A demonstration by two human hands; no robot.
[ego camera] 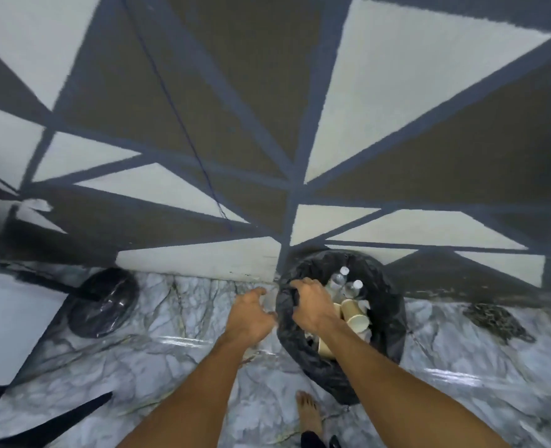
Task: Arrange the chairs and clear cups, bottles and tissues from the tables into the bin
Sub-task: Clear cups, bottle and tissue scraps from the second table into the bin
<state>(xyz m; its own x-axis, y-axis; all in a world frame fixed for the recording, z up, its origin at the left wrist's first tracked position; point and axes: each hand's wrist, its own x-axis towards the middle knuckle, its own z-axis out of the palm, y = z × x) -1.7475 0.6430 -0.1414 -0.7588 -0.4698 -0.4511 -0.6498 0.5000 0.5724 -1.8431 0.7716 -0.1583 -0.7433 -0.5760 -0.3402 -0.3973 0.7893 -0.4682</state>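
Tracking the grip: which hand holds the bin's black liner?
The right hand, fingers curled over the black liner at the rim; the left hand sits outside the bin.

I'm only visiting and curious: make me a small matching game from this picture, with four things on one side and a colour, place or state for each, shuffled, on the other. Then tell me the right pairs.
Things:
1. bottles
2. cups
3. right hand
4. foot

Descriptions:
A. tan, lying in the bin
B. grips the rim of the black bag
C. bare, on the marble floor
D. clear, with white caps

Pairs: 1-D, 2-A, 3-B, 4-C
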